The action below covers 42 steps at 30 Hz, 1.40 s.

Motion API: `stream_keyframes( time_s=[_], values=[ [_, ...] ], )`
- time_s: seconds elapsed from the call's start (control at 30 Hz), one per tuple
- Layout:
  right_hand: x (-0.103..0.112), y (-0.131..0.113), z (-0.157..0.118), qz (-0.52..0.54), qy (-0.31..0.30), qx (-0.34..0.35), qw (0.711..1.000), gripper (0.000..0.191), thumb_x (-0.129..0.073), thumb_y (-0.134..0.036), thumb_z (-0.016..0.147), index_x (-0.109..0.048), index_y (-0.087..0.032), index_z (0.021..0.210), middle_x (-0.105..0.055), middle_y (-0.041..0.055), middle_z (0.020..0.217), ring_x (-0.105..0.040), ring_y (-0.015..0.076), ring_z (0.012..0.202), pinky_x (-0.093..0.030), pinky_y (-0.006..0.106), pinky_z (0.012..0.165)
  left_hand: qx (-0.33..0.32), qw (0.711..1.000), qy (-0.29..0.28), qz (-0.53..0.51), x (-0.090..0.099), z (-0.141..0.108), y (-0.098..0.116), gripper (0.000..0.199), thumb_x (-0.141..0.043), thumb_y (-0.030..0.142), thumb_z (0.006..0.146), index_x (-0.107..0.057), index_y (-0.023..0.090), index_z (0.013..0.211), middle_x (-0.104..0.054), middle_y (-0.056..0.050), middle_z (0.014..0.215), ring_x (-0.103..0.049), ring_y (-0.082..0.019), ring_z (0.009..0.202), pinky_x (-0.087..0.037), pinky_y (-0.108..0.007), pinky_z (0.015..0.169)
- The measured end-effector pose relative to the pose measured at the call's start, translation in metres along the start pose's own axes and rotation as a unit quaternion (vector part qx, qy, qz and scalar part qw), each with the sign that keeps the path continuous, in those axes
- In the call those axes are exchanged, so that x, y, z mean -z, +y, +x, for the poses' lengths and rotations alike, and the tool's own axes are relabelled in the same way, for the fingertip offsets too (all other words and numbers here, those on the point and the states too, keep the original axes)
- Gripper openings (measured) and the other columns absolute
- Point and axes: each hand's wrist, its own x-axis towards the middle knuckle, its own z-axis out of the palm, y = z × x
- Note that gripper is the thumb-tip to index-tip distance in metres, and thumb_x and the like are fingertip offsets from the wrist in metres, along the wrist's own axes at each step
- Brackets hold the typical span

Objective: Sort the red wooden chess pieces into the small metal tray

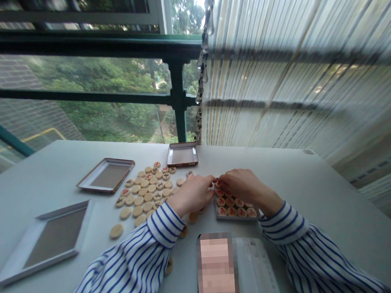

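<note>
Red-marked discs (231, 211) lie face-up in a tray (237, 218), well in from the far edge of the table (283, 167). Round, without a long axis, they look light and hard, best pinched by the sides. The left hand (195, 193) and right hand (246, 185) bend their fingers near the tray's far-left corner; any grasp is hidden.

A long, white fabric left sleeve (126, 265) with narrow blue stripes ends in a striped cuff (165, 225); the white, blue-striped right sleeve (316, 249) matches.
</note>
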Motion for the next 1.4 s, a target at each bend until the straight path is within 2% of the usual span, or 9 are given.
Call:
stream_keyframes(
  time_s=[0.3, 0.7, 0.9, 1.07, 1.27, 1.4],
  values=[
    [0.0, 0.001, 0.0, 0.006, -0.004, 0.007, 1.0, 0.027, -0.039, -0.028, 0.085, -0.064, -0.022, 0.091, -0.067, 0.0091, 0.089, -0.063, 0.0226, 0.08, -0.042, 0.029, 0.062, 0.019, 1.0, -0.024, -0.005, 0.003, 0.0, 0.003, 0.033, -0.044, 0.031, 0.082, -0.055, 0.019, 0.111, -0.066, -0.007, 0.099, -0.06, -0.02, 0.092, -0.041, -0.032, 0.082],
    [-0.002, 0.003, 0.001, 0.005, 0.01, 0.023, 1.0, 0.023, -0.043, -0.023, 0.082, -0.064, -0.022, 0.09, -0.067, 0.008, 0.086, -0.063, 0.0207, 0.078, -0.041, 0.026, 0.061, -0.002, 1.0, 0.0, 0.0, -0.001, 0.0, -0.001, 0.033, -0.044, 0.031, 0.082, -0.055, 0.02, 0.11, -0.067, -0.006, 0.096, -0.061, -0.021, 0.089, -0.043, -0.033, 0.079],
    [0.001, 0.001, 0.0, 0.01, -0.013, 0.009, 1.0, 0.024, -0.042, -0.026, 0.083, -0.064, -0.021, 0.093, -0.067, 0.0093, 0.09, -0.062, 0.0207, 0.082, -0.041, 0.026, 0.064, 0.015, 1.0, -0.015, -0.007, 0.002, 0.0, 0.002, 0.033, -0.044, 0.032, 0.082, -0.056, 0.019, 0.11, -0.066, -0.007, 0.098, -0.06, -0.02, 0.091, -0.042, -0.032, 0.081],
    [0.0, 0.001, 0.0, 0.006, -0.003, 0.017, 1.0, 0.023, -0.042, -0.024, 0.083, -0.063, -0.022, 0.093, -0.067, 0.0085, 0.091, -0.062, 0.0209, 0.083, -0.041, 0.027, 0.065, 0.019, 1.0, -0.019, -0.009, 0.003, 0.0, 0.003, 0.033, -0.045, 0.031, 0.082, -0.056, 0.02, 0.111, -0.066, -0.007, 0.099, -0.06, -0.02, 0.091, -0.041, -0.032, 0.083],
    [-0.003, 0.007, 0.0, 0.01, 0.018, 0.026, 0.999, 0.025, -0.04, -0.027, 0.085, -0.063, -0.023, 0.095, -0.067, 0.0083, 0.089, -0.062, 0.0213, 0.082, -0.04, 0.027, 0.062, 0.008, 1.0, -0.01, -0.01, 0.001, 0.0, -0.001, 0.033, -0.045, 0.031, 0.081, -0.054, 0.021, 0.112, -0.066, -0.006, 0.098, -0.061, -0.02, 0.088, -0.042, -0.031, 0.079],
    [-0.001, 0.012, -0.002, 0.014, 0.007, 0.005, 1.0, 0.03, -0.036, -0.031, 0.087, -0.064, -0.023, 0.094, -0.067, 0.0082, 0.087, -0.062, 0.0207, 0.08, -0.039, 0.027, 0.061, 0.004, 1.0, -0.001, -0.013, 0.001, -0.001, -0.002, 0.032, -0.045, 0.031, 0.081, -0.055, 0.021, 0.11, -0.067, -0.006, 0.096, -0.061, -0.019, 0.084, -0.043, -0.031, 0.075]
  ],
)
